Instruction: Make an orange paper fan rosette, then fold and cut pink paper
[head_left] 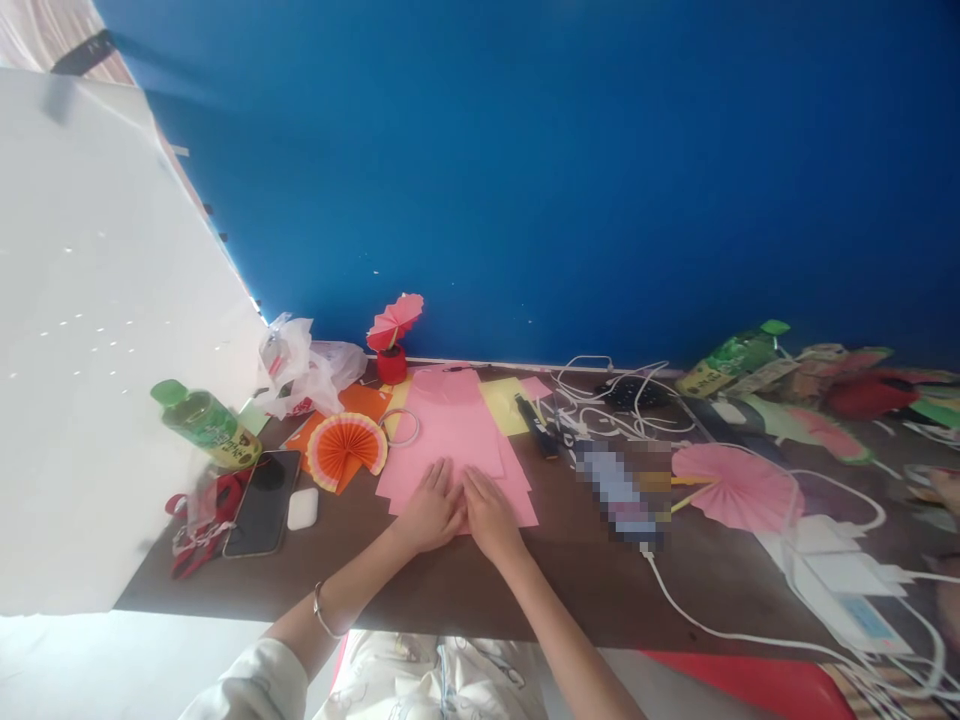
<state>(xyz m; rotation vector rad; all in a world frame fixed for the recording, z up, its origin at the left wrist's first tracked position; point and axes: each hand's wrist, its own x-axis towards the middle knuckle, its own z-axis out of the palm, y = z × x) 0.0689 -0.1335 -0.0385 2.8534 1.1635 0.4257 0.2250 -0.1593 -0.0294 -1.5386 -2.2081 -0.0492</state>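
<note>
My left hand [433,510] lies flat, fingers stretched forward, on several overlapping sheets of pink paper [452,420] in the middle of the table. Close beside it, my right hand [489,510] presses flat on the same paper, and the two hands nearly meet at the fingertips. Neither hand shows anything in its fingers. Yellow paper [506,408] peeks out at the right of the pink sheets. Just left of them rest a pale ring [403,428] and a folded orange paper fan [349,447] with pink and yellow edging.
Leftward are a white case [303,508], phone [264,503] and green bottle [210,428]. A pink paper flower [395,320] stands in a red holder at the back. Rightward lie a black cutter-like tool [536,428], cables, pink fan [739,485] and white power strip [840,580].
</note>
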